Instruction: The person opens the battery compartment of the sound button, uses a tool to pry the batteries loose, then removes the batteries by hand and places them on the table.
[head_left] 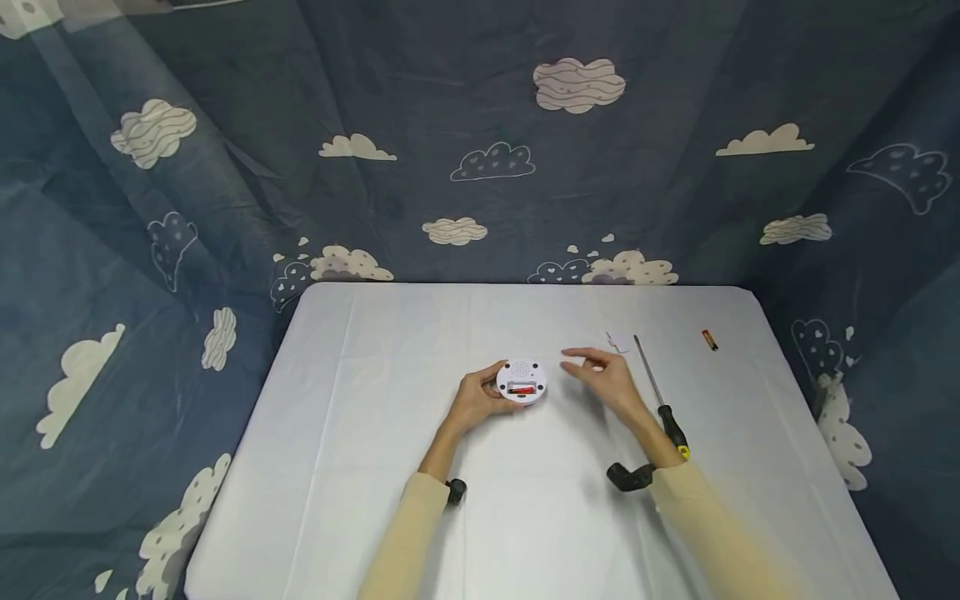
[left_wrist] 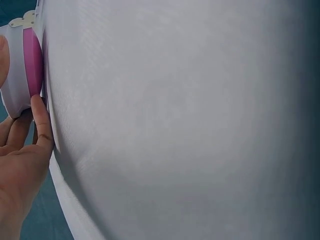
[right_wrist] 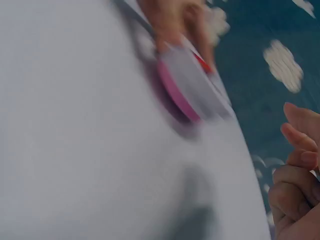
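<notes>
A round white device (head_left: 533, 369) with a pink underside is held by my left hand (head_left: 480, 396) in the head view, fingers and thumb on its sides. Its upturned face has a group of small holes and an uncovered battery slot with a red battery (head_left: 522, 389) inside. The pink band (left_wrist: 33, 62) shows in the left wrist view, close above the white surface. My right hand (head_left: 603, 383) hovers to the right of the device, apart from it. Its thumb and index finger are spread, the other fingers loosely curled; I see nothing held there.
A screwdriver (head_left: 667, 419) with a black and yellow handle lies beside the right forearm on the white table (head_left: 390, 375). A loose small battery (head_left: 709, 340) lies at the back right. Small thin pieces (head_left: 615, 343), too small to identify, lie behind the right hand. Cloud-patterned cloth (head_left: 480, 217) surrounds the table.
</notes>
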